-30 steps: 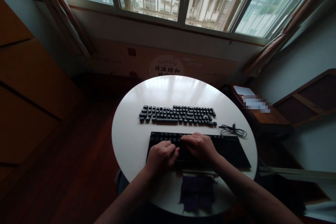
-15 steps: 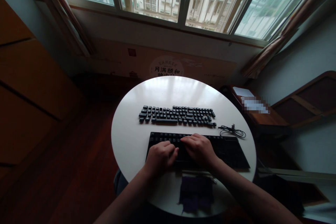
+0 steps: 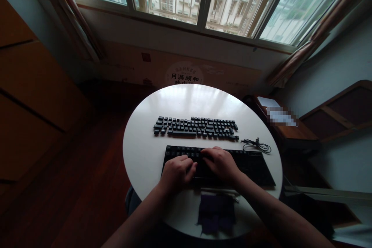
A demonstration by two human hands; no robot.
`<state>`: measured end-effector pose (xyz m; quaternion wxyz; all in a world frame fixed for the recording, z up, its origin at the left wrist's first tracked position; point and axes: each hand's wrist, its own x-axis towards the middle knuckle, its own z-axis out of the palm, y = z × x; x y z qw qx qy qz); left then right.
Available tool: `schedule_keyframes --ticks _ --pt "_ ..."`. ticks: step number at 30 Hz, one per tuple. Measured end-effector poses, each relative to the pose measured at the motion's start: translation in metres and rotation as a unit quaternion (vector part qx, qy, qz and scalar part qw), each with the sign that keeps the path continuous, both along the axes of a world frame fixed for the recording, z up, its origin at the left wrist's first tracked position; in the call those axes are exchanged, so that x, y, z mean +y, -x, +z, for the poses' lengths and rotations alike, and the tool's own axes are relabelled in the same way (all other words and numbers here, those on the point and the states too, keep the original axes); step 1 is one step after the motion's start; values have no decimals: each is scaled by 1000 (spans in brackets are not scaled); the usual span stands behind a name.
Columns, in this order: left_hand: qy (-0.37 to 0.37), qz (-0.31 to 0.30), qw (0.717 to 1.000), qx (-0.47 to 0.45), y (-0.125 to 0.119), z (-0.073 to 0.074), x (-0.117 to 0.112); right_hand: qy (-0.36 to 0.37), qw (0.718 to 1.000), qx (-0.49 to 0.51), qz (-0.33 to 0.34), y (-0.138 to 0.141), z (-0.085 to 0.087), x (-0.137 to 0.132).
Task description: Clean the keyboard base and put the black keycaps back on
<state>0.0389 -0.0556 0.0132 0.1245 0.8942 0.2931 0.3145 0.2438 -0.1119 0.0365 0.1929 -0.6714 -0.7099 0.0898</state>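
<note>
A black keyboard (image 3: pixel 252 168) lies near the front of the round white table, with keycaps along its upper left rows and a flat, dark right part. My left hand (image 3: pixel 178 171) rests on the keyboard's left half, fingers curled closed; whatever may be inside them is hidden. Over the upper middle, my right hand (image 3: pixel 222 164) has its fingers bent and drawn together, the tips at the end of the keycap row. Anything small between those tips is too dark to make out. Behind the keyboard, loose black keycaps (image 3: pixel 200 127) are laid out in rows, with a long space bar among them.
A coiled black cable (image 3: pixel 257 146) lies behind the keyboard's right end. In front are a dark purple cloth (image 3: pixel 216 213) and a thin light stick (image 3: pixel 221 192). The white table (image 3: pixel 142 143) has a curved edge. To the right stands a wooden chair (image 3: pixel 299 128) with papers on it.
My right hand's fingers have shifted slightly at the keycap row, and the gap under them looks a little wider. My left hand stays in place. The view has moved a touch.
</note>
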Motion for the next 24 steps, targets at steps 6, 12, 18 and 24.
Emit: schedule_keyframes --ticks 6,12,18,24 --pt "10 2 1000 1 0 0 0 -16 1000 -10 10 0 1 0" --pt "16 1 1000 -5 0 -1 0 -19 999 30 19 -4 -2 4" --pt "16 3 1000 -2 1 1 0 10 998 49 28 -7 2 8" --pt "27 -2 1000 -3 1 1 0 20 999 -1 31 3 11 10"
